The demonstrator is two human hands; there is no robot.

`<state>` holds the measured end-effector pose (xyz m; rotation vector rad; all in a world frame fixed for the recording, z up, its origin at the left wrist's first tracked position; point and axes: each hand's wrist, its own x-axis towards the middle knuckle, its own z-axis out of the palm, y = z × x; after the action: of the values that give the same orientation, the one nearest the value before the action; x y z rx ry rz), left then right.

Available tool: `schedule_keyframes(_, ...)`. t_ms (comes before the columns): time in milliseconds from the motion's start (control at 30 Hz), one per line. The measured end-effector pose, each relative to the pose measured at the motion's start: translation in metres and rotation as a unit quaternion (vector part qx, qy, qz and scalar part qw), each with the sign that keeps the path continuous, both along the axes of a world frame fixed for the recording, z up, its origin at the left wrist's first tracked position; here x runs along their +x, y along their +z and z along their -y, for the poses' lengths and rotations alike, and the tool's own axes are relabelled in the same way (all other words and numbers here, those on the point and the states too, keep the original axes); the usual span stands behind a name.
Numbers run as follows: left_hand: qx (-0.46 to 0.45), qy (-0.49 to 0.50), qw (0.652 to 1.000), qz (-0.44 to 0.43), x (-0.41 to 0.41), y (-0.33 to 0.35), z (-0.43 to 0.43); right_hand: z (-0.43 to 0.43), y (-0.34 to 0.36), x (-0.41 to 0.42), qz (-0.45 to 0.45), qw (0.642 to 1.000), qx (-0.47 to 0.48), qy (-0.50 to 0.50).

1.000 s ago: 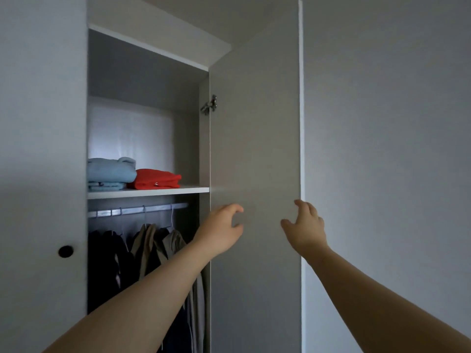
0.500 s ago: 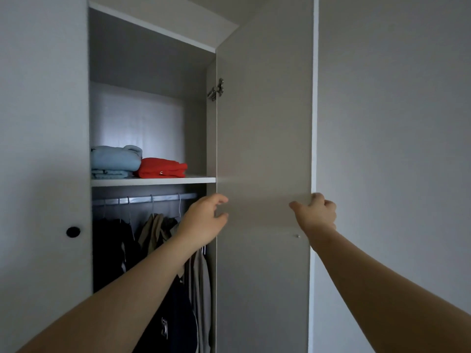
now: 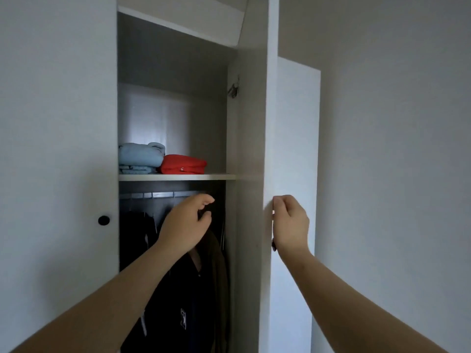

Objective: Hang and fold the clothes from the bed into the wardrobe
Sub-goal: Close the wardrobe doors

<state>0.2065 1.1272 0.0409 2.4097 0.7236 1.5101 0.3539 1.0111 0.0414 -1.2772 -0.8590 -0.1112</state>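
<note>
Right hand (image 3: 290,222) at 3 o'clock grips door (image 3: 252,136) by its free edge. Left hand (image 3: 186,222) loosely curled, empty, in the opening under shelf (image 3: 175,177). Rail (image 3: 153,194) part-hidden; hanging clothes (image 3: 178,289) dark, indistinct.

A sweater (image 3: 141,155) and, right of it, a top (image 3: 183,164) are laid on the wardrobe shelf (image 3: 175,177), clothes (image 3: 178,289) are hung from the rail (image 3: 153,194) beneath, and the opened door (image 3: 251,149) is set at right.

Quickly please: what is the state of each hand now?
Left hand: open, holds nothing.
Right hand: grips the edge of the wardrobe door.
</note>
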Motion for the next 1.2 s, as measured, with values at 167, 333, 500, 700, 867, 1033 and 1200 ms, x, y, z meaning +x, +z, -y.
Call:
schedule_keyframes(167,0.031,0.092,0.994,0.044,-0.047,-0.005,-0.019,-0.044,-0.021,-0.035,0.06,0.984,-0.116,0.119)
schedule_keyframes(333,0.081,0.175,0.98,0.051,-0.085,-0.01,-0.044,-0.095,-0.04,-0.066,0.092,0.956,-0.205,0.191)
schedule_keyframes(500,0.083,0.292,0.953,-0.013,-0.112,-0.021,-0.086,-0.144,-0.047,-0.098,0.1,0.936,-0.227,0.249)
schedule_keyframes(700,0.005,0.348,0.932,-0.103,-0.139,-0.031,-0.167,-0.21,-0.046,-0.119,0.133,0.934,-0.23,0.24)
schedule_keyframes(867,-0.049,0.342,0.925,-0.161,-0.141,-0.042,-0.223,-0.254,-0.043,-0.124,0.119,0.932,-0.262,0.219)
schedule_keyframes(1033,-0.072,0.368,0.911,-0.171,-0.142,-0.063,-0.256,-0.289,-0.041,-0.133,0.129,0.929,-0.298,0.177)
schedule_keyframes(1200,-0.046,0.389,0.91,-0.139,-0.129,-0.075,-0.268,-0.315,-0.04,-0.138,0.135,0.927,-0.318,0.142)
